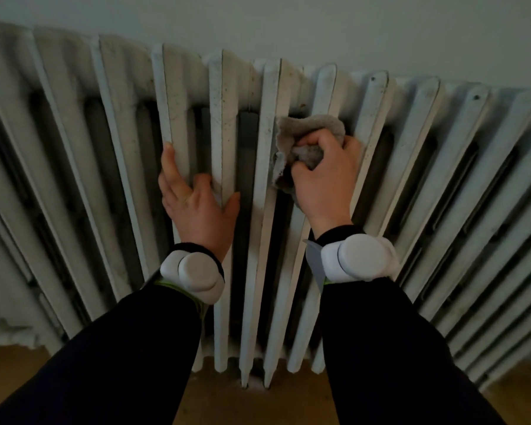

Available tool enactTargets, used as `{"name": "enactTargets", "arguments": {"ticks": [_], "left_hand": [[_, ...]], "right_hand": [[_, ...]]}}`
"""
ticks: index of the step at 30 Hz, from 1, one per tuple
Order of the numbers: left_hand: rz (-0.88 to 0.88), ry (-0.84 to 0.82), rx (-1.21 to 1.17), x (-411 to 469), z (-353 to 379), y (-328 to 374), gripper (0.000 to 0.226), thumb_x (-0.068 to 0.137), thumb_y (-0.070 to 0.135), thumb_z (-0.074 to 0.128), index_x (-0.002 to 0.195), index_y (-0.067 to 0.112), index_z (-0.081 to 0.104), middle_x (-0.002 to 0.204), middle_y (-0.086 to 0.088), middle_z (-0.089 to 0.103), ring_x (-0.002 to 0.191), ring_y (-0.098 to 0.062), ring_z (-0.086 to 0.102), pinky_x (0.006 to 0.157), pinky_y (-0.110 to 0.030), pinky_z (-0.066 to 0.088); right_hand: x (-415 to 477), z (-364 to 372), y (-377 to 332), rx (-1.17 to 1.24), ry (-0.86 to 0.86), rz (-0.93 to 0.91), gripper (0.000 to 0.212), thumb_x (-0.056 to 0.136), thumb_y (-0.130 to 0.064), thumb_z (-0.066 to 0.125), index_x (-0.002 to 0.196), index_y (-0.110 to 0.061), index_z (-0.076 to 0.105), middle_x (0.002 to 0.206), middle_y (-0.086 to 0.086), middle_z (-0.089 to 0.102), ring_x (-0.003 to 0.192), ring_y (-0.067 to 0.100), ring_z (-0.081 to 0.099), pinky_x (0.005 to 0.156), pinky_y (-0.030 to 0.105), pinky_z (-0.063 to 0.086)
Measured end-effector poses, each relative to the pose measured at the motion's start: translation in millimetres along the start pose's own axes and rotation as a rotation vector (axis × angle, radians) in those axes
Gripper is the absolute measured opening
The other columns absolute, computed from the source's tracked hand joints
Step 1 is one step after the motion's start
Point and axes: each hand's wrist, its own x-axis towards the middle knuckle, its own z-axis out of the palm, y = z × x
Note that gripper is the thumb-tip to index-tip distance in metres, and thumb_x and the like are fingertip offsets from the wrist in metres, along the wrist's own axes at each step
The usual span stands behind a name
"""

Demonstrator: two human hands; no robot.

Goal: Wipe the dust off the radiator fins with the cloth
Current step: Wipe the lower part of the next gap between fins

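A white cast-iron radiator [411, 142] with tall, speckled fins fills the view against the wall. My right hand [325, 176] grips a bunched grey cloth [307, 133] and holds it against the upper part of a fin right of centre. Part of the cloth hangs down beside that fin. My left hand [193, 197] rests on two fins left of centre, with its index finger straight up along one fin edge and its thumb against the neighbouring fin. Both wrists wear white bands over dark sleeves.
A plain pale wall [319, 26] rises behind the radiator. Brown wooden floor [258, 403] shows below the radiator's feet. Dark gaps run between the fins.
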Motion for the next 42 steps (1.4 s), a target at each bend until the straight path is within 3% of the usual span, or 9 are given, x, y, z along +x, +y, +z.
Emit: {"name": "enactTargets", "arguments": {"ticks": [2,8,16,25,30,32,42], "left_hand": [[-0.011,-0.007,0.005,0.6,-1.5,0.8,0.034,0.079,0.036,0.072,0.091,0.007,0.060,0.158,-0.014,0.000,0.142,-0.037,0.007,0.112,-0.043,0.015],[-0.009,-0.018,0.026,1.4,-4.2,2.1,0.034,0.078,0.034,0.074,0.092,0.006,0.061,0.157,-0.017,-0.001,0.143,-0.038,0.006,0.114,-0.044,0.016],[0.014,0.014,0.031,-0.3,1.2,-0.9,0.033,0.079,0.035,0.072,0.094,0.007,0.062,0.158,-0.014,-0.002,0.144,-0.034,0.004,0.112,-0.038,0.011],[0.076,0.081,-0.019,-1.3,6.4,-4.1,0.036,0.074,0.034,0.066,0.088,0.001,0.059,0.154,-0.025,0.012,0.139,-0.046,0.016,0.107,-0.055,0.023],[0.065,0.064,-0.063,-1.5,7.5,-4.1,0.033,0.076,0.030,0.074,0.087,0.003,0.057,0.155,-0.021,0.007,0.141,-0.042,0.009,0.110,-0.052,0.017],[0.074,0.061,-0.082,-1.2,7.6,-5.0,0.033,0.077,0.031,0.073,0.087,0.004,0.057,0.155,-0.021,0.006,0.142,-0.040,0.007,0.113,-0.052,0.014],[0.218,0.094,-0.046,2.7,10.2,-17.3,0.034,0.078,0.033,0.073,0.086,0.004,0.057,0.152,-0.028,0.010,0.140,-0.046,0.006,0.112,-0.062,0.008]], "right_hand": [[-0.2,-0.2,0.1,-0.001,-0.015,-0.004,0.022,0.077,-0.007,0.065,0.096,-0.017,0.062,0.117,0.011,0.042,0.083,-0.004,0.022,0.078,-0.007,0.021],[-0.6,-2.5,0.3,0.001,-0.031,-0.008,0.022,0.077,-0.007,0.064,0.098,-0.015,0.061,0.118,0.012,0.042,0.095,0.003,0.026,0.086,0.009,0.026],[-1.4,-4.0,2.8,0.007,-0.051,-0.026,0.025,0.078,-0.006,0.063,0.099,-0.018,0.060,0.119,0.008,0.038,0.092,0.003,0.026,0.086,0.007,0.025],[-3.0,3.9,3.9,-0.041,0.032,-0.052,0.022,0.076,-0.007,0.065,0.095,-0.016,0.059,0.110,0.006,0.039,0.084,-0.002,0.020,0.082,0.009,0.025],[-2.2,5.2,0.1,-0.027,0.059,-0.019,0.018,0.077,-0.008,0.065,0.091,-0.017,0.060,0.112,0.012,0.044,0.080,-0.004,0.020,0.079,0.008,0.025],[-1.4,4.3,0.0,-0.012,0.055,-0.007,0.017,0.078,-0.007,0.064,0.091,-0.018,0.060,0.113,0.009,0.043,0.080,-0.004,0.022,0.074,0.002,0.024],[-1.3,4.6,3.9,0.016,0.046,-0.039,0.019,0.080,-0.011,0.063,0.088,-0.025,0.054,0.112,0.007,0.044,0.082,-0.005,0.022,0.077,-0.006,0.024]]}}
